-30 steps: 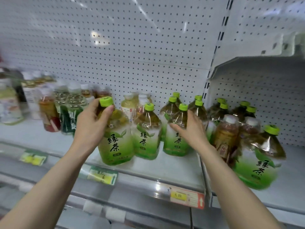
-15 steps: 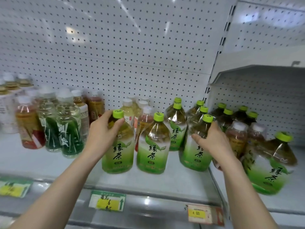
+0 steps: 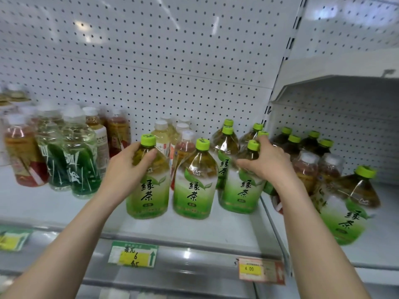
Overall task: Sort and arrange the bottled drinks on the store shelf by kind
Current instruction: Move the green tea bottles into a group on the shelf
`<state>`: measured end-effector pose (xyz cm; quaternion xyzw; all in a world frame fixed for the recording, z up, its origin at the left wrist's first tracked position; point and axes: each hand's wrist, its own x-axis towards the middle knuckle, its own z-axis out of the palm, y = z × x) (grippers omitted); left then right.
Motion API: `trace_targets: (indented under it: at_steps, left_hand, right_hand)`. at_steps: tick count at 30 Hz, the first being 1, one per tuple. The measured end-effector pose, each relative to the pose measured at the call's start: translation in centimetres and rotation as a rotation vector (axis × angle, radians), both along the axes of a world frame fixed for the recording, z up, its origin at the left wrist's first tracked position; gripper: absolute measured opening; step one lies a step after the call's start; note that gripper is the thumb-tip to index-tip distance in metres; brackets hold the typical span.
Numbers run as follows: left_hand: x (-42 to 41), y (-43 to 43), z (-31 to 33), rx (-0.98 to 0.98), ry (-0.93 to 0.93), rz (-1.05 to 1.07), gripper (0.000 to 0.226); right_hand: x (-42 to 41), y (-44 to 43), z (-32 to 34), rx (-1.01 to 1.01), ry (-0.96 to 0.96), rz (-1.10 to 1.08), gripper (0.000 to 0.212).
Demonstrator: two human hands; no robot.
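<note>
So the green tea bottles are lined up near the front of the white shelf (image 3: 64, 208), three across. The person's left hand (image 3: 127, 167) grips the left bottle (image 3: 149, 186) round its neck and shoulder, thumb across the front just under the lime cap. The right hand (image 3: 267, 162) has its fingers curled over the shoulder of the right bottle (image 3: 241, 188). The middle bottle (image 3: 194, 186) stands between them, and nobody's touching it. All three look upright. More green-capped ones sit behind, plus a few white-capped bottles (image 3: 164, 139) back against the pegboard wall (image 3: 151, 61). Off to the left there are dark-green-labelled bottles (image 3: 82, 165) and a red-labelled bottle (image 3: 26, 160), pretty blurry. Right of the slotted upright (image 3: 280, 83) is the next bay (image 3: 384, 244), with a cluster of darker tea bottles and one big tilted green tea bottle (image 3: 347, 203) leaning at the front. An upper shelf (image 3: 334, 83) hangs over that bay. On the front rail there's a green price tag (image 3: 132, 253) and a red price tag (image 3: 260, 269) reading 4 00.
</note>
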<state>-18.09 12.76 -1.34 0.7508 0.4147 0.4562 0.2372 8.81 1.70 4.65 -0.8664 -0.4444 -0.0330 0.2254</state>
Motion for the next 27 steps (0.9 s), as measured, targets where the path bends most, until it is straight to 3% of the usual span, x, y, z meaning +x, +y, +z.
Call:
trace_targets:
  at_steps: [2,5,7,10,12,14,17,22,27]
  left_hand:
    - [-0.1,0.1,-0.3,-0.008,-0.021,-0.008,0.044]
    - [-0.1,-0.1,-0.5,-0.038,-0.044,0.001,0.076]
    - [-0.1,-0.3,-0.3,-0.058,-0.048,0.006,0.084]
    - [-0.2,-0.6,-0.1,-0.073,-0.035,0.01,0.089]
    - [-0.4,-0.5,-0.1,-0.091,-0.054,0.02,0.082]
    - [-0.2,-0.6,0.0,-0.087,-0.08,0.003,0.06]
    - [0.0,-1.1,-0.2,-0.064,-0.113,-0.028,0.037]
    - [0.6,-2.3,-0.7,-0.04,-0.126,-0.085,0.032]
    - [3.7,-4.2,-1.1,-0.06,-0.169,-0.202,0.041]
  right_hand:
    - [-0.7,1.1,-0.5,0.053,0.014,0.066,0.084]
    - [-1.3,2.3,-0.8,0.056,0.054,0.127,0.079]
    - [-1.7,2.5,-0.9,0.078,0.0,0.115,0.076]
    - [-4.7,2.0,-2.1,0.353,-0.181,0.165,0.066]
    - [-7.8,2.2,-3.0,0.355,-0.138,0.307,0.073]
    - [-10.1,2.7,-4.1,0.226,-0.059,0.376,0.087]
    - [-10.5,2.4,-4.3,0.254,0.001,0.373,0.085]
    - [-8.5,-2.0,-4.2,0.318,-0.057,0.394,0.067]
    - [-3.3,-5.7,-3.9,0.325,0.043,0.204,0.062]
